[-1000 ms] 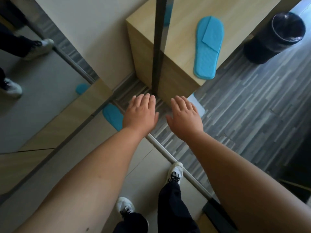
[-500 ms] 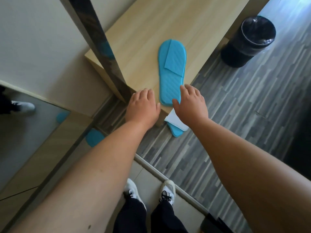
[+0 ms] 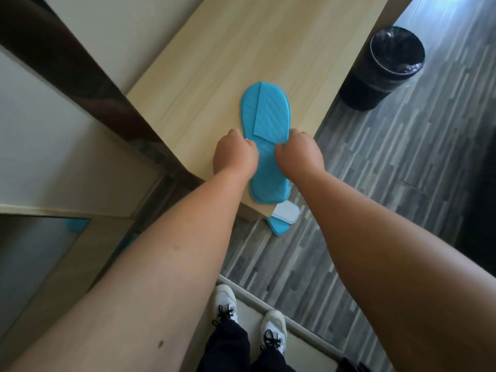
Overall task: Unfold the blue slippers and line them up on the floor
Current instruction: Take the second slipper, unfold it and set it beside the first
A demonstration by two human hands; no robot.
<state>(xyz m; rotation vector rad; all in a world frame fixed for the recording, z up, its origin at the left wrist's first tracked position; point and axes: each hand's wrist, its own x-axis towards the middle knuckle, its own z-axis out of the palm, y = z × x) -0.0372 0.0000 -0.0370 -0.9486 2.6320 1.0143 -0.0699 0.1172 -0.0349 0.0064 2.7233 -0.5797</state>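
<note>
A flat blue slipper [image 3: 268, 181] lies on the wooden table [image 3: 214, 76], its strap folded flat over the toe end. My left hand [image 3: 234, 154] curls against the slipper's left edge at mid-length. My right hand [image 3: 299, 153] curls against its right edge, opposite. Fingers of both hands pinch the slipper's sides. A second blue slipper [image 3: 281, 218] lies on the floor under the table's near corner, mostly hidden, with a white part showing.
A black bin [image 3: 381, 68] with a plastic liner stands on the grey plank floor [image 3: 389, 183] right of the table. A mirror with a dark frame [image 3: 67, 76] runs along the left. My white shoes [image 3: 225, 304] stand on a pale threshold.
My view has come closer to the table. Both hands moved forward from the table's near edge onto the slipper and closed on its sides.
</note>
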